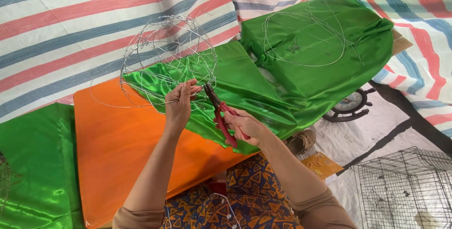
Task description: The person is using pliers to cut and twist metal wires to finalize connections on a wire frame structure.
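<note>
My left hand point(180, 102) pinches the lower rim of a round wire frame point(167, 59) shaped like a cage, held up over shiny green satin cloth point(245, 87). My right hand point(245, 126) grips red-handled pliers point(220, 113), whose dark jaws meet the wire right beside my left fingertips. Below both hands lies an orange tabletop point(122, 149).
A second green cloth point(325, 45) with loose wire hoops on it lies at the back right. More green satin point(33, 163) sits at the left. A black wire cage point(405, 191) stands at the bottom right, and a dark wheel-shaped object point(351, 104) lies beside a sandal point(303, 140).
</note>
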